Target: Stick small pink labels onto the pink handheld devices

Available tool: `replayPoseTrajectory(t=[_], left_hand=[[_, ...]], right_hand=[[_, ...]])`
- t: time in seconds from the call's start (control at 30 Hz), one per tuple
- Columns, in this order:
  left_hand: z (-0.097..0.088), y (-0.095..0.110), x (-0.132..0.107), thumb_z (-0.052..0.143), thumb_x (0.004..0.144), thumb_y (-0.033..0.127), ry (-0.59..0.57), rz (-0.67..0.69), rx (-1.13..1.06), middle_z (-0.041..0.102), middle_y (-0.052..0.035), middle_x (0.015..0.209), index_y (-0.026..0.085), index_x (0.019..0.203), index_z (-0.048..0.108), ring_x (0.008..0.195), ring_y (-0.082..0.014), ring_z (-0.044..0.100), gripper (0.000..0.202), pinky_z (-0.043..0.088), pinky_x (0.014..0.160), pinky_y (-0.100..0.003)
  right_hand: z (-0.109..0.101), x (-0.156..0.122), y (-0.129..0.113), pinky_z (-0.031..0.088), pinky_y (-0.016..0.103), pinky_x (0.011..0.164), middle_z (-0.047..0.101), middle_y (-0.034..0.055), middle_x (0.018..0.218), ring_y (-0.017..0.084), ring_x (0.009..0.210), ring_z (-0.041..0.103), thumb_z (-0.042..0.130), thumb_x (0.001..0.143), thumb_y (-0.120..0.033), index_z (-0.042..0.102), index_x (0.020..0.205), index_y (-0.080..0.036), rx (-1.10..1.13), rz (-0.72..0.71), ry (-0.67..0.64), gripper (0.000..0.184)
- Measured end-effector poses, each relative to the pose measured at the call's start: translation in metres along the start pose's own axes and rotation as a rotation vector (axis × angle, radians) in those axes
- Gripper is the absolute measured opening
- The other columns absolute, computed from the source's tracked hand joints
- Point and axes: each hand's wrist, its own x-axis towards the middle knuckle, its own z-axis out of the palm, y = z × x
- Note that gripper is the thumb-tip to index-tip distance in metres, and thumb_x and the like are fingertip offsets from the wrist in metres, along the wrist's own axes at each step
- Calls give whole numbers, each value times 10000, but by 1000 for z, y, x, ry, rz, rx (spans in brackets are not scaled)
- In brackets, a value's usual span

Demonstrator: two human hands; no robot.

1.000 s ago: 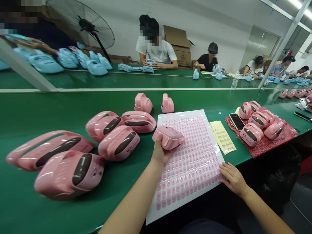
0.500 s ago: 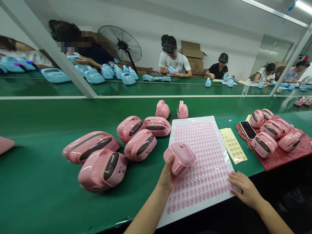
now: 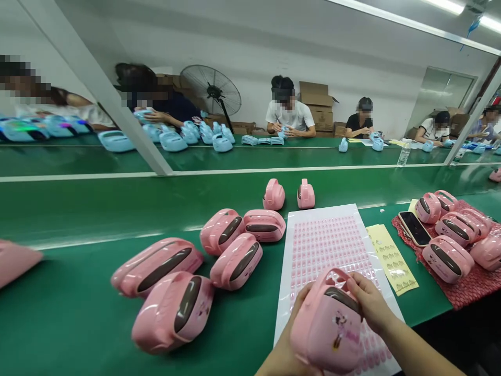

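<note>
Between my hands, above a sticker sheet [image 3: 309, 235], is a pink plastic case [image 3: 332, 334] with a top handle, a dark oval panel and a cartoon mouse print facing me. My left hand [image 3: 287, 342] wraps its left side, with the fingers partly hidden behind it. On the other side, my right hand [image 3: 370, 300] pinches near the right end of the handle. The white sheet carries rows of small pink oval stickers and lies flat under both hands. A yellow sticker sheet [image 3: 393, 261] is right of it.
Several similar pink cases [image 3: 172, 313] stand on the green table [image 3: 78, 313] to the left; two more are behind the sheet. At right, a red bubble-wrap mat [image 3: 465, 292] bears more cases and a phone [image 3: 415, 228]. Co-workers [image 3: 291, 112] handle blue cases beyond a white frame.
My right hand has left the sheet's edge and now grips the case. The case has come nearer and turned, so its printed face and dark panel show. The whole view has shifted slightly.
</note>
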Motion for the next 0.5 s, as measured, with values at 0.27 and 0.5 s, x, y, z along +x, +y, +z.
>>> replayPoseTrajectory(t=[0.27, 0.5], left_hand=[[-76, 40, 119, 545, 788, 401, -1, -21, 1418, 502, -120, 1323, 211, 1233, 481, 1229, -278, 439, 489, 326, 1027, -436], [-99, 29, 203, 685, 604, 427, 65, -179, 1579, 322, -206, 1442, 127, 1340, 364, 1347, -356, 210, 857, 206, 1058, -504]], right_hand=[[-90, 64, -52, 431, 301, 674, 657, 67, 798, 201, 724, 576, 466, 777, -477, 618, 844, -180, -712, -461, 793, 341], [-161, 141, -54, 411, 349, 674, 621, 107, 839, 244, 765, 554, 418, 763, -435, 602, 847, -162, -793, -388, 985, 340]])
